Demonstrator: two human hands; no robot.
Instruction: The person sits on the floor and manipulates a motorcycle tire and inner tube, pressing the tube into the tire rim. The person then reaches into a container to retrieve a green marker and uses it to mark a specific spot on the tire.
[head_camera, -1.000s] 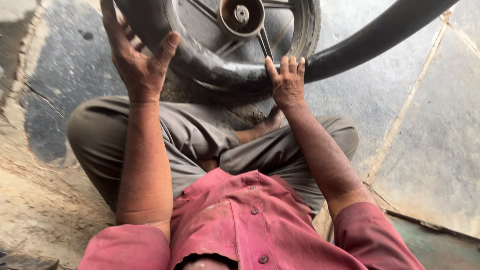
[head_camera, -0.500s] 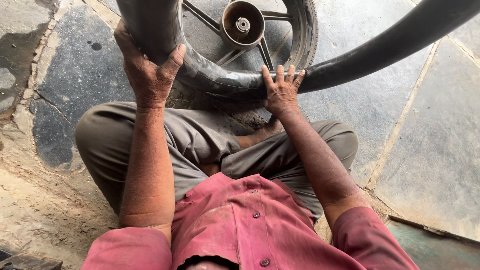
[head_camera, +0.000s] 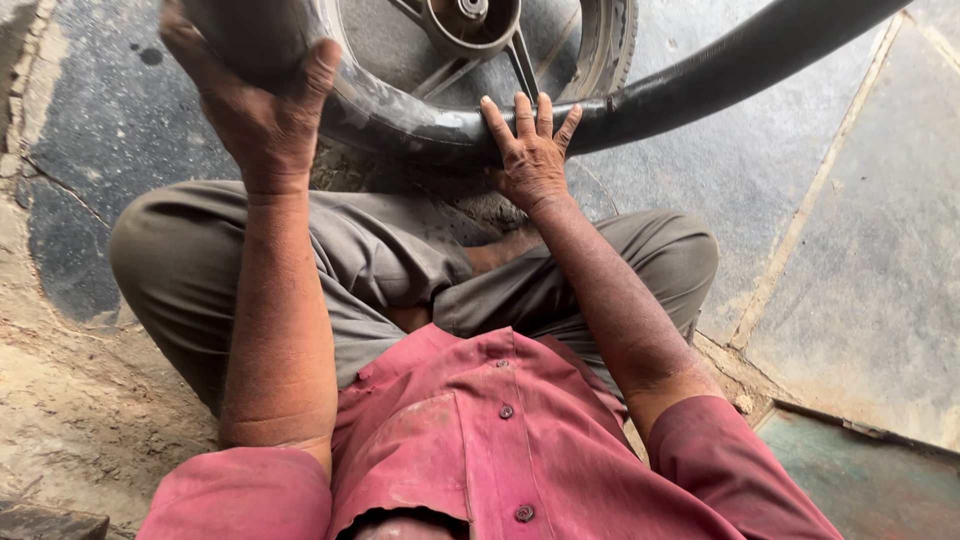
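A dark spoked wheel rim with its tyre (head_camera: 420, 120) lies on the stone floor in front of my crossed legs. A black rubber inner tube (head_camera: 740, 60) arcs from the rim's near edge up to the top right. My left hand (head_camera: 255, 110) is raised and wraps around a thick black part of the tube at the upper left. My right hand (head_camera: 528, 150) presses flat, fingers spread, on the tyre's near edge where the tube meets it. The hub (head_camera: 470, 20) shows at the top.
Grey stone slabs (head_camera: 860, 260) with pale joints cover the floor to the right. Sandy, dusty ground (head_camera: 70, 400) lies at the lower left. My knees in grey trousers (head_camera: 180, 260) spread wide below the wheel.
The view has tilted down and closer. My left hand has closed further around the tube, and my right hand has stayed pressed on the tyre's near edge.
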